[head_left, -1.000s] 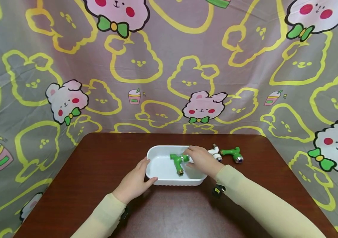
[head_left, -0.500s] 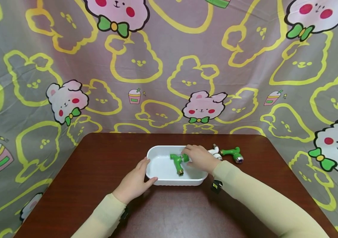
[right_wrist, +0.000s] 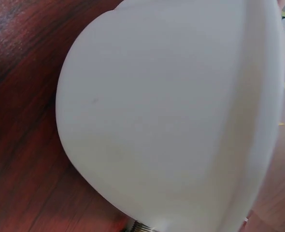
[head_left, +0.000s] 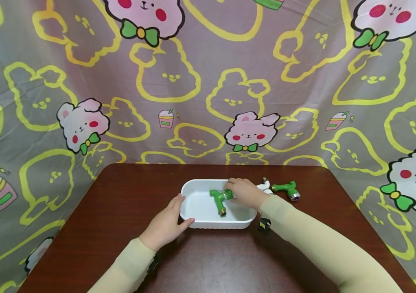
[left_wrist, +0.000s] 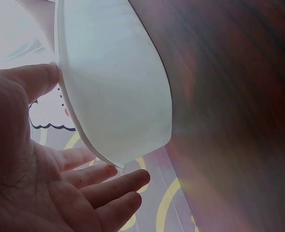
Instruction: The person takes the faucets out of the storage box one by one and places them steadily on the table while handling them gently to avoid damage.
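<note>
A white oval-cornered plastic basin stands on the table, its outer wall filling much of the left wrist view. My left hand rests against its left end, thumb on the near rim and fingers extended along the end wall. Inside the basin lies a green tap with a brass threaded end. My right hand reaches over the right side of the basin, its fingers curled on the tap's right end, which they partly hide. In the right wrist view the basin wall hides my fingers.
Right of the basin, a white tap lies partly behind my right hand. Another green tap with a chrome end lies farther right. The dark brown table is surrounded by a patterned cloth behind and at both sides.
My right hand has shifted slightly left and closed over the right end of the green tap. The left hand, basin and other taps look unchanged.
</note>
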### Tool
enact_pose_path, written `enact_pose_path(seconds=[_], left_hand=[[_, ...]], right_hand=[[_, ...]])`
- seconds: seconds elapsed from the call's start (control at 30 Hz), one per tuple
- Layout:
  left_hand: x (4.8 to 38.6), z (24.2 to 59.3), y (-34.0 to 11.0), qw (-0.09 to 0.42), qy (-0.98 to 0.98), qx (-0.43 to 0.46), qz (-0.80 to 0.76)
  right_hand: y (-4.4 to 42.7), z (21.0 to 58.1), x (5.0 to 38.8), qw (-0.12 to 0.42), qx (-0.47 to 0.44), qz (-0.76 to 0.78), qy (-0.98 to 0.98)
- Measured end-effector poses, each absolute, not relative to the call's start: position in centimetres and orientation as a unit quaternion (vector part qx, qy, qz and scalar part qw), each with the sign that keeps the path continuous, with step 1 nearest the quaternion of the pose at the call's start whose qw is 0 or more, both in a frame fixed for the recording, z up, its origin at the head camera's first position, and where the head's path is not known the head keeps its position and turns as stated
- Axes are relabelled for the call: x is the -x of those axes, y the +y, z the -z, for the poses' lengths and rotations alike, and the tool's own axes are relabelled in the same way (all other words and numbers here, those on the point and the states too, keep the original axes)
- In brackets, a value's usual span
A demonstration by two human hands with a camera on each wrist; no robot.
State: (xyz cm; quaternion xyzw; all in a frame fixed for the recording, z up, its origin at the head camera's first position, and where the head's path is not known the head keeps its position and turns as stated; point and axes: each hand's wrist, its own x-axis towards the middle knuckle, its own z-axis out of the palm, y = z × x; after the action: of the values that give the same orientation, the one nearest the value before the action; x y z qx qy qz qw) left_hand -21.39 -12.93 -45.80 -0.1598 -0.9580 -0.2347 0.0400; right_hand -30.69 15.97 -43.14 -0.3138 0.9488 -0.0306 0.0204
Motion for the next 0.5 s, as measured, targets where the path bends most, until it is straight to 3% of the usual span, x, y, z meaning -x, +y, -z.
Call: enact_pose_path(seconds=[0.5], left_hand=[[21.34, 45.88, -12.91, 0.045, -0.957, 0.162, 0.237]], right_hand=[[15.57, 43.65, 31.19, 0.03, 0.316, 0.032, 0.948]])
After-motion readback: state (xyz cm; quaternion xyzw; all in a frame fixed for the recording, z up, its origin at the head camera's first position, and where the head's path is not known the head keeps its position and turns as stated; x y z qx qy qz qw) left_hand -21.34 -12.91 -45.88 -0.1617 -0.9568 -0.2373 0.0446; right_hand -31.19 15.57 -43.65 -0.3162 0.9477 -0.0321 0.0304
